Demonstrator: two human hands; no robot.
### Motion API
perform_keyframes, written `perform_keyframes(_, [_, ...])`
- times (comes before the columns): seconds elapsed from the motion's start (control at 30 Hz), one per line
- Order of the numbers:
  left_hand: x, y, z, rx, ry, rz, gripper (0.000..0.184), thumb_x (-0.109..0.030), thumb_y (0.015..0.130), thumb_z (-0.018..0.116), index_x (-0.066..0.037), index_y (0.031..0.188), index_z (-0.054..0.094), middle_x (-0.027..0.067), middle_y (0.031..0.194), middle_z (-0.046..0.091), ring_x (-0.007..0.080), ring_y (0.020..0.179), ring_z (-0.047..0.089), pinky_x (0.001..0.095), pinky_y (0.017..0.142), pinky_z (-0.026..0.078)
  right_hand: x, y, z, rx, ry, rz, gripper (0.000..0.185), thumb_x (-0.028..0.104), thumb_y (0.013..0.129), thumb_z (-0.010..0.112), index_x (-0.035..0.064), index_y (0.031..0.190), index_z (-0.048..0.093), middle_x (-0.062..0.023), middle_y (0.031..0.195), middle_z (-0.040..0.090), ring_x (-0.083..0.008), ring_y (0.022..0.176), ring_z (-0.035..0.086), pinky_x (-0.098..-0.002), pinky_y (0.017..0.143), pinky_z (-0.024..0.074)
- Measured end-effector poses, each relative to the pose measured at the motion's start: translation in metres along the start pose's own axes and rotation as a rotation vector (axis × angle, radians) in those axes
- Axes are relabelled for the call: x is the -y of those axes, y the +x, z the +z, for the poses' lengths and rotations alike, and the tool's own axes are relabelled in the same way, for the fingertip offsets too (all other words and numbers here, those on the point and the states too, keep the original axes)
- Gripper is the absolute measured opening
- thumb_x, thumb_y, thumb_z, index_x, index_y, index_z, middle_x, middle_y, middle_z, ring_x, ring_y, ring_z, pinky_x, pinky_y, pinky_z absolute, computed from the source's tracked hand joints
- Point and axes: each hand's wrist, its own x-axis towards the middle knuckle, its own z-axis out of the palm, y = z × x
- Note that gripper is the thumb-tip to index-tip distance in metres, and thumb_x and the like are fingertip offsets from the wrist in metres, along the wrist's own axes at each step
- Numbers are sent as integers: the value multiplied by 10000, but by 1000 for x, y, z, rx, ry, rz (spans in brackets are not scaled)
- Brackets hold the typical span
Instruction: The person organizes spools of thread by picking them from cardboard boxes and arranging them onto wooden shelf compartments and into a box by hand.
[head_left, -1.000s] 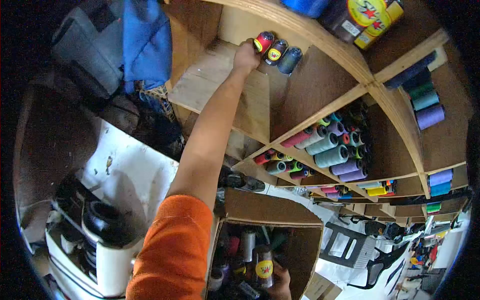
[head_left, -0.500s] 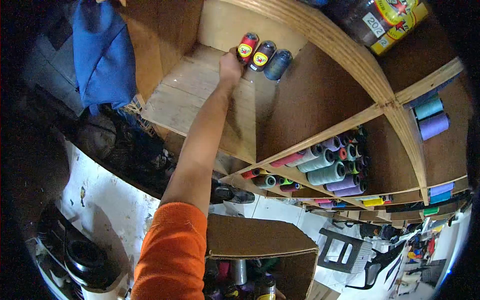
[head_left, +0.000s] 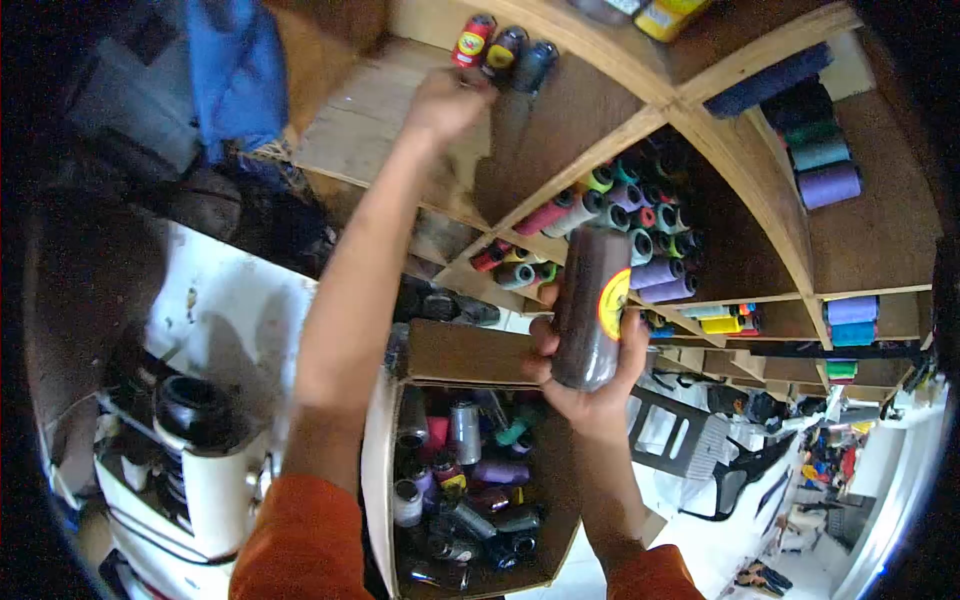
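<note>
My right hand is wrapped around a dark brown thread spool with a yellow round label, holding it upright above the cardboard box. Up in the wooden shelf compartment, my left hand is just below a short row of spools; motion smears its fingers. That row has a red thread spool, a dark spool with a yellow label and a dark blue-grey spool. Beneath my arms, the open cardboard box contains several mixed spools, among them a silver-grey one and a purple one.
Stacked coloured spools fill a neighbouring compartment. Purple spools lie in another at the right. A white sewing machine stands on the table at left, below a hanging blue cloth. A grey plastic stool is on the floor.
My left hand has drawn down off the red spool, which stays on the shelf. My right hand has risen from the box area with the dark brown spool. The view has shifted.
</note>
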Motion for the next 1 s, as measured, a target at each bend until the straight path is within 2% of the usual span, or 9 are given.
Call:
perform_keyframes(0.07, [-39,-40,-16,155,-112,-58,205,-179,837,596,-19,958,643,38,795,650,109,645,575,263,580,464,3,15,14,12,-18,-24,599,486,878,493,38,1269,417,-147,1149,527,-244,889,563,-357,623,524])
perform_keyframes(0.17, [-111,-131,-39,269,-318,-130,323,-320,880,591,-29,1016,628,49,843,644,113,747,584,234,663,463,-1,26,22,-113,-283,-201,514,390,885,538,52,1258,436,-139,1138,545,-239,974,571,-403,775,516])
perform_keyframes(0.37, [-129,-201,-33,166,57,211,728,-234,631,806,-5,1245,488,200,1163,584,297,1115,555,361,944,430,-6,49,35,-84,-506,-316,571,389,910,521,39,1330,356,-93,1215,501,-207,1110,499,-377,953,393])
perform_keyframes(0.57, [-58,-79,-53,-110,-103,108,596,-157,650,810,11,1156,546,134,1106,610,210,1058,546,341,949,401,17,23,11,-47,-1065,-273,664,551,862,517,60,1298,415,-127,1250,485,-194,1070,472,-332,854,379])
perform_keyframes(0.7, [61,75,-34,-242,-429,78,606,34,620,766,-13,1154,485,121,1072,603,180,973,570,311,833,483,10,-69,-46,86,-895,611,397,343,853,625,15,1074,581,-93,993,620,-217,964,561,-358,887,430])
perform_keyframes(0.77, [65,101,-39,-363,417,-20,523,-66,627,761,-22,1091,523,174,1004,648,325,927,633,383,811,514,-24,-103,-82,-85,-1157,798,594,466,779,684,14,1141,553,-169,1077,592,-286,1014,575,-399,874,465])
perform_keyframes(0.83, [90,138,-35,-382,420,134,523,-105,605,772,-17,1068,546,228,989,632,382,922,615,419,823,509,-58,-122,-106,-146,-1953,477,663,462,775,690,21,1231,494,-219,1221,493,-355,1169,465,-482,975,390])
perform_keyframes(0.93, [82,158,-20,-420,306,26,543,-80,566,790,-30,1056,563,216,988,636,361,938,617,412,844,503,-89,-129,-104,-274,-1944,692,808,447,763,704,44,1359,335,-251,1363,323,-410,1285,306,-592,1042,231])
perform_keyframes(1.0, [103,177,-8,-415,300,157,572,-87,550,806,-35,1066,565,208,990,636,352,957,610,402,858,497,-119,-166,-188,-269,-2018,345,937,425,700,751,28,1384,247,-311,1349,291,-513,1261,240,-616,1022,240])
